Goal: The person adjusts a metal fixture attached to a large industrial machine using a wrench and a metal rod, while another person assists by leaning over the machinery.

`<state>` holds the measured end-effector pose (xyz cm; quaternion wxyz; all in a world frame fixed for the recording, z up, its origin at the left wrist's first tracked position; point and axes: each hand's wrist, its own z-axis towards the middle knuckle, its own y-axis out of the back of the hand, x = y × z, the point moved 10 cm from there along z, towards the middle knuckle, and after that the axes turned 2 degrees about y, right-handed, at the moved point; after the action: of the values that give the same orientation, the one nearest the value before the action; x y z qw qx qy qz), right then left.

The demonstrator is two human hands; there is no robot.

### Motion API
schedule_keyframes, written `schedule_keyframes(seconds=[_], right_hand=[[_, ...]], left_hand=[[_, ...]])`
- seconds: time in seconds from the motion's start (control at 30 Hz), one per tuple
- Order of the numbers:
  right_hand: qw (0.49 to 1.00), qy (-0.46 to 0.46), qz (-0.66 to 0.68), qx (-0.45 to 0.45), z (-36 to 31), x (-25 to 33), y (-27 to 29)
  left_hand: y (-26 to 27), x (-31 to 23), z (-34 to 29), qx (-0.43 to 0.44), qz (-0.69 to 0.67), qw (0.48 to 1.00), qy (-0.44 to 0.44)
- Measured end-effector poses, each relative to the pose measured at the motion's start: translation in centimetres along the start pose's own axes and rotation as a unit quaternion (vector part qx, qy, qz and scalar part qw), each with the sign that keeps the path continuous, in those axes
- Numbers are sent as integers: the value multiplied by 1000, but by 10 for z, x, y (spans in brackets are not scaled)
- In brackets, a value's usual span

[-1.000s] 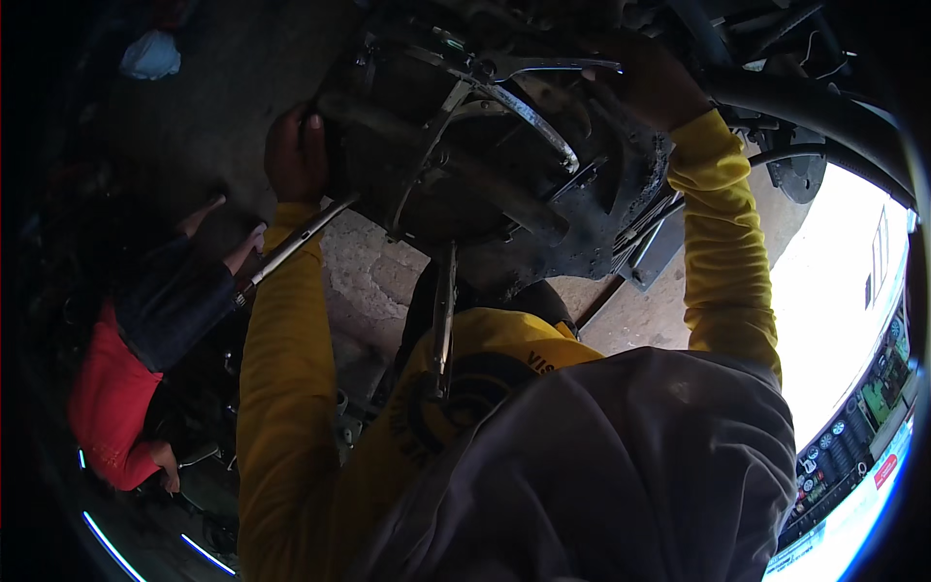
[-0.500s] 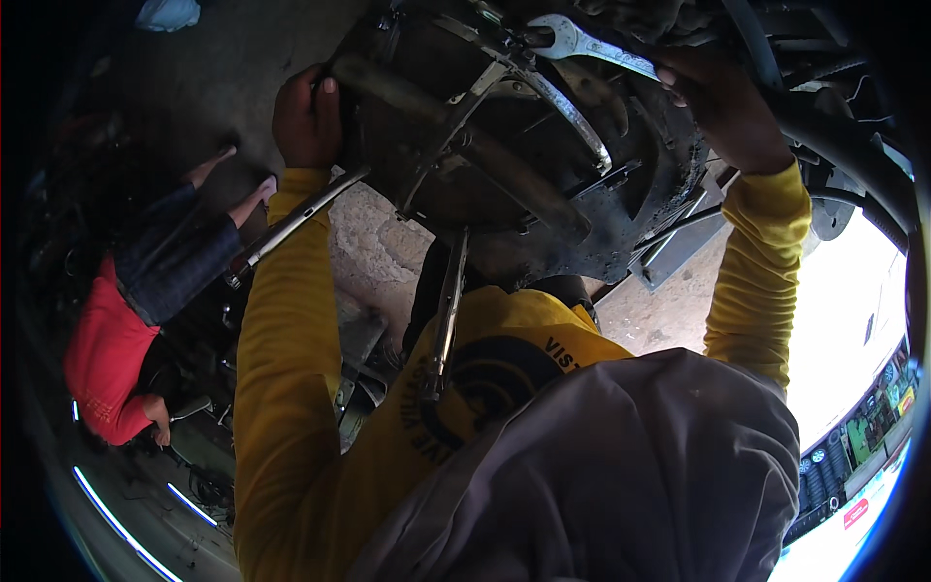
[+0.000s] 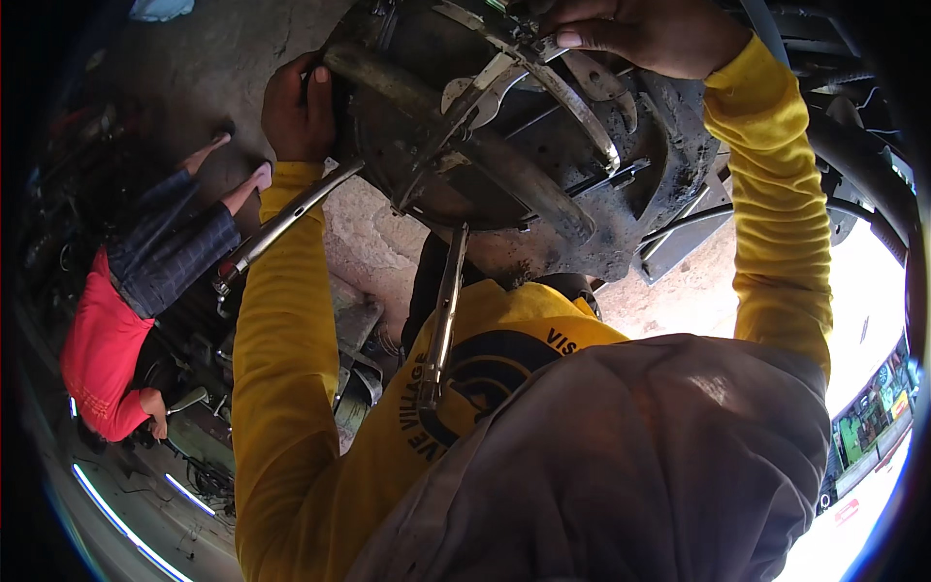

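A dark, greasy metal assembly with curved arms and a thick bar across it fills the upper middle. My left hand is closed on its left edge beside the thick bar, the thumb pointing up. At the top, my right hand grips a silver open-end wrench between thumb and fingers. The wrench jaw shows on both sides of a curved arm, seemingly behind it; my fingers and the arm hide much of the shank. Two shiny metal rods stick out from the assembly toward me.
A person in a red shirt and dark shorts is at the left, one hand holding a tool. Dark pipes and hoses run along the upper right. Stained concrete floor shows beneath the assembly. A grey cloth covers the lower middle.
My right hand has moved up and left with the wrench, whose jaw went from the top fitting down to the curved arm. My left hand stays on the edge.
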<state>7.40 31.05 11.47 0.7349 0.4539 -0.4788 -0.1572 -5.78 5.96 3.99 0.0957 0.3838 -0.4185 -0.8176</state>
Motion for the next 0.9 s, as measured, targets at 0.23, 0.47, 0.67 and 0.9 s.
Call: schedule_keyframes(seconds=[0.23,0.47,0.67,0.9], right_hand=[[999,15,-4,40,17,-3,-6],[992,-34,16,122,42,-10,-11],[972,-80,3,222,61,-9,-24],[991,-137,11,-7,-23,3,-34]], left_hand=[[0,-5,0,17,24,1000,1],[-2,-8,1,22,14,1000,-5],[-3,-2,1,-4,-8,1000,9],[4,-1,-1,-19,14,1000,-9]])
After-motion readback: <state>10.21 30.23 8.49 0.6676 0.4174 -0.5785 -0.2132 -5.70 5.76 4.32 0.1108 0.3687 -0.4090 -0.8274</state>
